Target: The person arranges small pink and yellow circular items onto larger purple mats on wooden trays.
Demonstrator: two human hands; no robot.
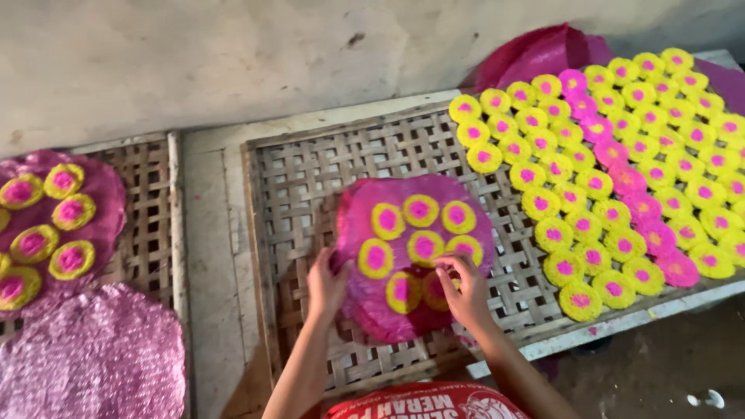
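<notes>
A round pink mat [365, 213] lies on a woven bamboo rack [310, 171] and carries several yellow discs with pink centres [420, 209]. My left hand [324, 284] rests on the mat's left edge, fingers spread against it. Over the mat's near side, my right hand [466, 289] has its fingertips pinched on a yellow and pink disc [437, 291]. Both forearms reach in from the bottom of the view.
Many yellow and pink discs [613, 171] lie in rows on the rack's right part. A second bamboo rack [147, 217] at the left bears pink mats [93, 357], one with discs [71, 211]. A pale wall [194, 54] runs behind. A red printed sack [427, 402] sits at the bottom.
</notes>
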